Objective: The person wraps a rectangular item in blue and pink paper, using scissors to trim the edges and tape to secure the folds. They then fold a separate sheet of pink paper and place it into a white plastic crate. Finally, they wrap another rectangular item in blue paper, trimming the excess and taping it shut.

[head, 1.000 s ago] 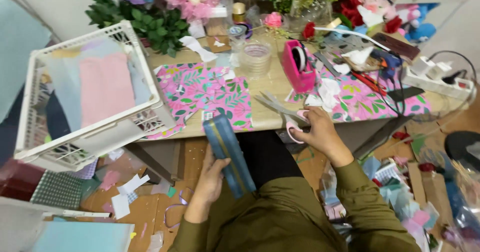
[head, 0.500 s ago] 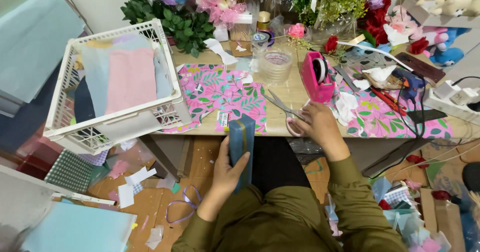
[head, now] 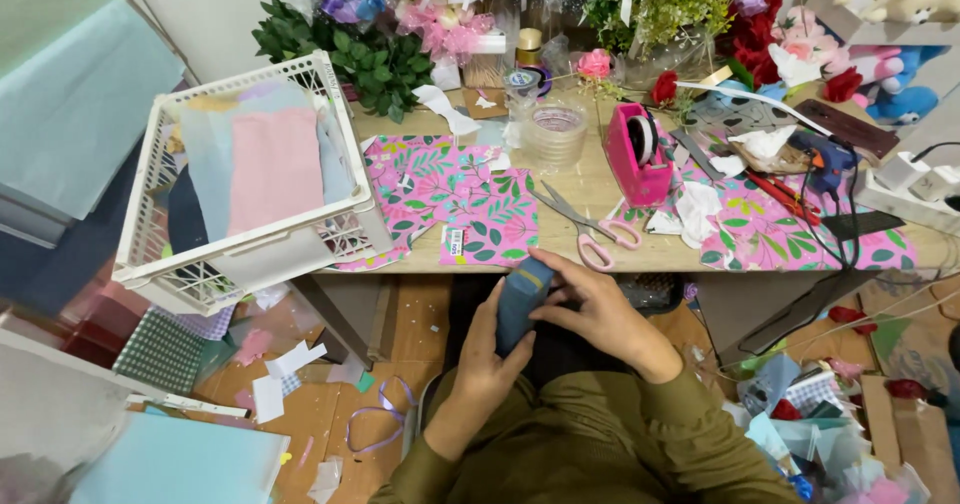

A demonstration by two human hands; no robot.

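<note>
A dark blue bundle of folded paper (head: 520, 299) stands upright over my lap, just below the table's front edge. My left hand (head: 485, 359) grips its lower part from the left. My right hand (head: 600, 314) closes over its top from the right. Pink-handled scissors (head: 590, 229) lie on the wooden table (head: 590, 179) just beyond my right hand, with nothing touching them. Pink floral wrapping paper (head: 450, 199) is spread on the table in front of the bundle.
A white plastic basket (head: 250, 254) with pink and blue sheets overhangs the table's left end. A pink tape dispenser (head: 640, 154), clear tape rolls (head: 555, 129), a glue gun (head: 825, 169), artificial flowers and plush toys crowd the back. Paper scraps litter the floor (head: 300, 394).
My right hand has let go of the scissors, which now lie on the table, and has come down onto the top of the blue bundle. The bundle stands more upright.
</note>
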